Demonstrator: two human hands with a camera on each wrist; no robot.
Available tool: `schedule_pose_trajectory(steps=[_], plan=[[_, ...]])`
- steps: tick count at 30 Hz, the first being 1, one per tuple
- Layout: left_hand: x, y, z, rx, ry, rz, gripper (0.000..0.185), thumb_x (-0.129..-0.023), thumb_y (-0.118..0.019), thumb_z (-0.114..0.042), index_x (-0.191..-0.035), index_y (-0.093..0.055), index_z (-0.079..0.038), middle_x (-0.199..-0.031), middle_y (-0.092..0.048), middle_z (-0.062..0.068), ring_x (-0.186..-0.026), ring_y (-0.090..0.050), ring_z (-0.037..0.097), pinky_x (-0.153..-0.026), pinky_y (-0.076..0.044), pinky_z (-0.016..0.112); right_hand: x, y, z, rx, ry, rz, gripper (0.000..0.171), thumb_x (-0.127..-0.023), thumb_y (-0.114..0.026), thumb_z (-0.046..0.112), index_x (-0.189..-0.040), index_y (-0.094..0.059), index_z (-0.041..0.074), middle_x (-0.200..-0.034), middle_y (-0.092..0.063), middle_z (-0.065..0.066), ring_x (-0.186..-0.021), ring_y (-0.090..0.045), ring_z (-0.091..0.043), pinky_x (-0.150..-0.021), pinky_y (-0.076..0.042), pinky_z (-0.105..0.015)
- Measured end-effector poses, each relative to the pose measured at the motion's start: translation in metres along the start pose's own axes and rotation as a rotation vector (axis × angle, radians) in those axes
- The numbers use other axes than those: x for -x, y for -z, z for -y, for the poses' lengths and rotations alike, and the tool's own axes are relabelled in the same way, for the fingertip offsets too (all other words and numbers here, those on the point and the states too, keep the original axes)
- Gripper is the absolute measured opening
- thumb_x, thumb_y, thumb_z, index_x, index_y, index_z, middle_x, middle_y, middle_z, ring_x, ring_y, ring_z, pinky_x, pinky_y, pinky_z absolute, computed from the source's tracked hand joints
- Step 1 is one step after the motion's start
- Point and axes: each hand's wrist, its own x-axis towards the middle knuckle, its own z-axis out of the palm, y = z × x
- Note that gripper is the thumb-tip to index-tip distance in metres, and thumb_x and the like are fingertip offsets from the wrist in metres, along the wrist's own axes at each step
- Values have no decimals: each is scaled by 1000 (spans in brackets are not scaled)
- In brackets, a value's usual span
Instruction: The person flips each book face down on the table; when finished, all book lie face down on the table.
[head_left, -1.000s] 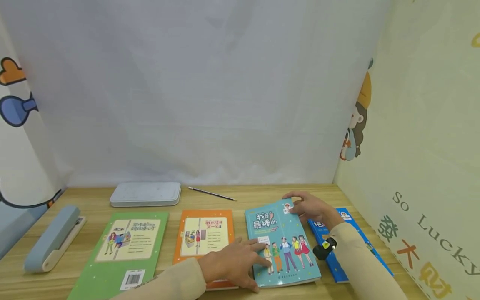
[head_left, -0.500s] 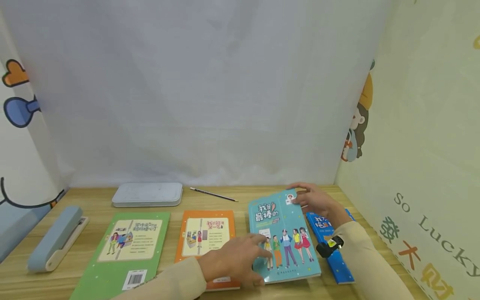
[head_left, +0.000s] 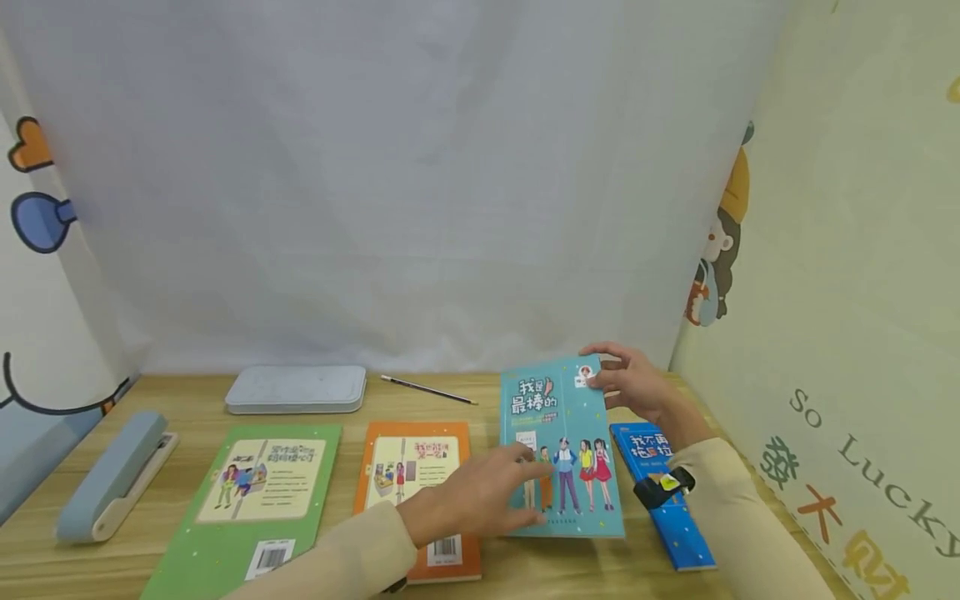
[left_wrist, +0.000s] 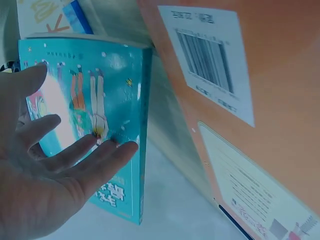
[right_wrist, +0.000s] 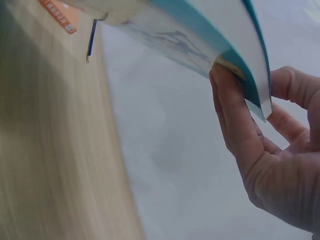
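A teal book (head_left: pixel 562 417) with cartoon children on its cover stands tilted, its far end raised off the wooden table (head_left: pixel 187 400) and its near edge down. My right hand (head_left: pixel 624 382) pinches its top right corner; in the right wrist view the thumb and fingers of that right hand (right_wrist: pixel 265 145) clamp the teal book (right_wrist: pixel 210 40). My left hand (head_left: pixel 483 498) lies with straight fingers against the lower left of the cover. In the left wrist view the left hand (left_wrist: pixel 55 170) touches the teal book (left_wrist: pixel 117 75) near the spine.
An orange book (head_left: pixel 416 471) lies left of the teal one, and a green book (head_left: pixel 258 492) lies further left. A blue book (head_left: pixel 678 533) lies to the right, by the side wall. At the back are a grey case (head_left: pixel 296 388) and a pencil (head_left: pixel 427 389). A blue-grey stapler (head_left: pixel 112 475) sits at the far left.
The far end of the teal book has risen from nearly flat to steeply tilted, lifted by my right hand. My left hand has stayed on the cover and shifted slightly up.
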Motion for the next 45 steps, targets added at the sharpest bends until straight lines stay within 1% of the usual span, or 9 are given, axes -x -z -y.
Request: schedule_pose_trajectory(steps=[2,9,16,22,30,34,38,41,45], plan=[[-2,0,-2,10,-8,-37,57,-91,-71,-44,-144,-55,-27,-133,-60,2,-112,-61,16,-86,-54,26,1,-1,6,3,6,-15,38,-97,-57,1,-134,-48,5,-102,-68,-3,-85,-72,-21,-75,-62,-39],[-11,1,-14,80,-21,-158,59,-93,-69,-44,-147,-51,-29,-131,-60,2,-99,-58,12,-81,-52,22,4,-10,23,30,-2,-74,40,-96,-57,0,-135,-49,5,-102,-65,-7,-83,-72,-20,-73,-63,-39],[-16,1,-26,82,14,-222,64,-92,-66,-51,-150,-46,-32,-136,-57,4,-112,-58,18,-93,-54,33,9,-20,36,72,10,-116,46,-96,-57,0,-139,-43,-3,-98,-63,-9,-79,-72,-18,-71,-63,-36],[-18,3,-33,67,30,-280,73,-88,-67,-57,-152,-43,-31,-138,-53,5,-112,-56,19,-94,-54,35,13,-28,47,97,-1,-168,49,-95,-59,0,-141,-43,-2,-97,-62,-11,-78,-71,-17,-71,-63,-36],[-24,2,-47,12,146,-247,93,-80,-68,-69,-157,-29,-36,-150,-40,11,-124,-52,30,-92,-56,51,13,-36,52,85,-56,-228,50,-96,-59,0,-143,-43,0,-109,-61,-19,-76,-71,-17,-73,-62,-35],[-26,1,-52,5,175,-251,92,-81,-75,-58,-157,-29,-34,-149,-41,12,-126,-53,31,-86,-58,52,13,-38,53,69,-65,-244,51,-95,-59,-1,-143,-43,0,-108,-61,-18,-75,-71,-17,-73,-62,-36],[-25,5,-52,-8,137,-297,81,-86,-75,-26,-156,-34,-25,-140,-51,14,-111,-61,29,-74,-60,43,14,-38,55,52,-75,-258,51,-95,-59,-1,-143,-42,1,-106,-60,-18,-75,-72,-17,-73,-62,-35],[-24,8,-49,-2,100,-337,77,-84,-70,-7,-154,-38,-18,-137,-56,15,-110,-65,31,-81,-60,43,14,-39,56,49,-82,-274,51,-96,-58,-2,-144,-41,1,-108,-59,-20,-76,-72,-18,-73,-62,-34],[-22,13,-45,28,91,-351,75,-83,-66,1,-152,-42,-14,-142,-57,15,-120,-64,33,-96,-55,48,14,-40,60,64,-69,-280,52,-96,-58,-1,-145,-40,0,-118,-57,-28,-79,-74,-20,-74,-62,-35]])
